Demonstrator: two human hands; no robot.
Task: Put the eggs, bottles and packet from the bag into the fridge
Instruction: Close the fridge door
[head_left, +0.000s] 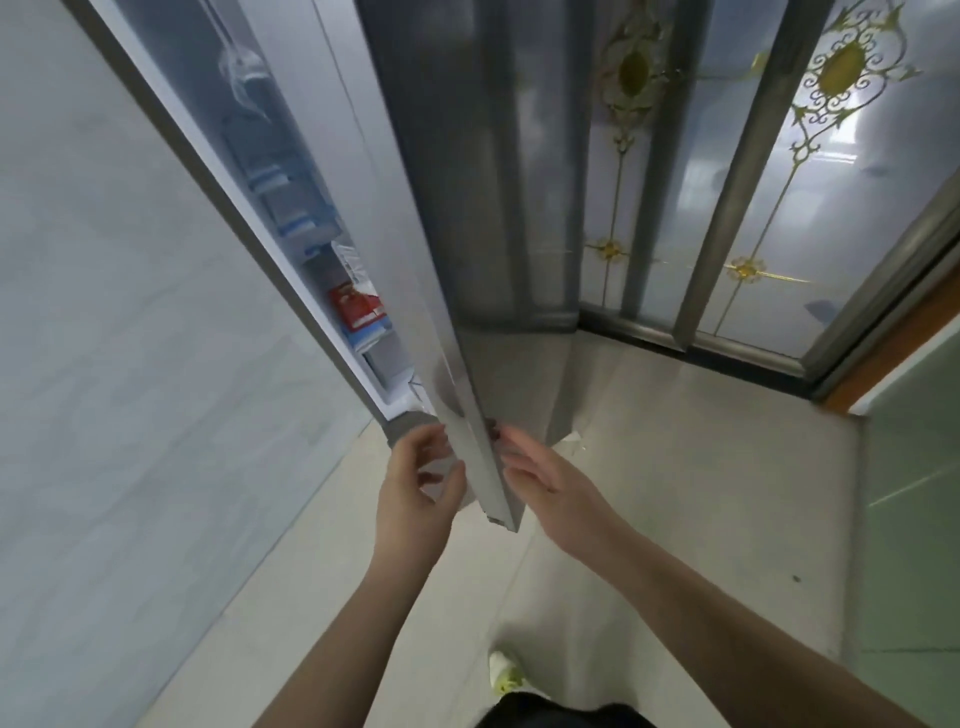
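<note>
- Fridge: upright from 12 to 9 o'clock of the frame, door ajar, a narrow gap showing the lit interior.
- Inside the gap: a red packet on a door shelf near centre, pale blurred cartons above it toward 11 o'clock; eggs and bottles not made out.
- Left hand: at 6 o'clock of the door's lower edge, on its inner side, fingers loosely curved, thumb close to the edge; gripping nothing clearly.
- Right hand: at 5 o'clock of the same edge, on the outer face, fingers nearly straight, fingertips touching the door; holding nothing.
- Bag: not in view.
- Progress, as a judgement: hands free of goods, so either loading finished and door closing, or door just being opened; cannot tell which.
- Further out: tiled floor toward 4 o'clock, ornate glass sliding door at 1 to 2 o'clock, grey wall at 9 o'clock, a shoe at 6 o'clock.
</note>
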